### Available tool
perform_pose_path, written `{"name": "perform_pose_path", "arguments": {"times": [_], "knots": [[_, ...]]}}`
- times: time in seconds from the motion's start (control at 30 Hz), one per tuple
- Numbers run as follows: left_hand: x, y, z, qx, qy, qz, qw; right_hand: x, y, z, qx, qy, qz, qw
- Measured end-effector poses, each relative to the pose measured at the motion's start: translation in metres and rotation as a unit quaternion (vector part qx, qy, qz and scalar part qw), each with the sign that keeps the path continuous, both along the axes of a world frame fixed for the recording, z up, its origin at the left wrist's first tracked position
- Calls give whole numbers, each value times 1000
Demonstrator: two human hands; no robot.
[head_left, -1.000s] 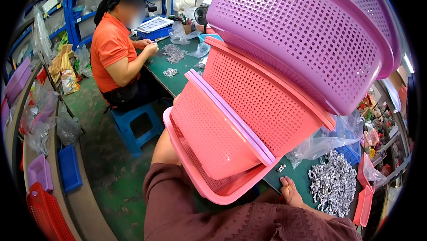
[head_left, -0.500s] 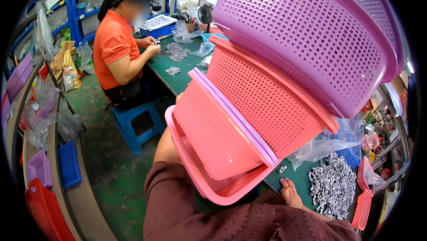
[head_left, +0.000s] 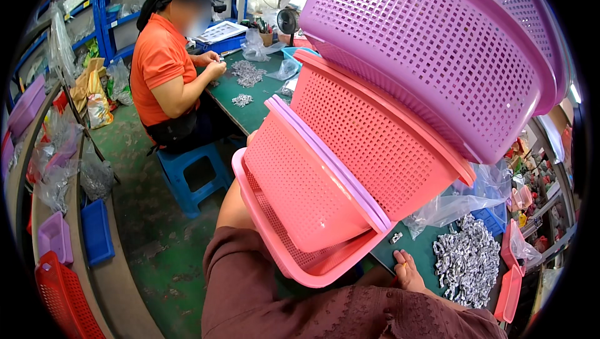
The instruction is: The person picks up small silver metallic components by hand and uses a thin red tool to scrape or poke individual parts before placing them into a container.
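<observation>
Our left grip [head_left: 251,138] shows only as a sliver of skin at the edge of the tilted baskets, so we cannot tell how its fingers stand. Our right grip [head_left: 407,270] has its fingers curled at the edge of the green-topped counter [head_left: 424,246]; whether it pinches anything, we cannot tell. Before us a pink perforated plastic basket [head_left: 301,275] has a smaller salmon-pink one [head_left: 297,182] in it, with lilac rims [head_left: 325,162] alongside. Behind these lean a larger coral-pink perforated basket [head_left: 369,145] and, above it, a big purple perforated one [head_left: 431,57]. Beyond our right hand lies a heap of shiny silver metal pieces [head_left: 467,261]; one loose silver piece [head_left: 396,238] lies nearby. A co-worker in an orange shirt [head_left: 164,76] sits on a blue plastic stool [head_left: 194,179].
</observation>
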State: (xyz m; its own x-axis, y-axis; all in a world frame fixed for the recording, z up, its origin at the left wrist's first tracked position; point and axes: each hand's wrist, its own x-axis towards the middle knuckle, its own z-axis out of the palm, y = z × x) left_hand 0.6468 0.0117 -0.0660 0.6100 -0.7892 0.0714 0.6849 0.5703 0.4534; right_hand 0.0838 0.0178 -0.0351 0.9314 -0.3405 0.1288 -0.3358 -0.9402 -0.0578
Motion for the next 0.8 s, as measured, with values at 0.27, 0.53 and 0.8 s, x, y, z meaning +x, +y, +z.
{"name": "perform_pose_path", "arguments": {"times": [0.27,0.53,0.8], "knots": [[0,0,0,-1,-3,2,1000,3,3,2,-7,2,-8,1000],[-1,0,0,-2,-3,2,1000,2,2,3,-6,6,-2,1000],[-1,0,0,-4,-4,3,1000,4,5,6,6,9,-7,1000]]}}
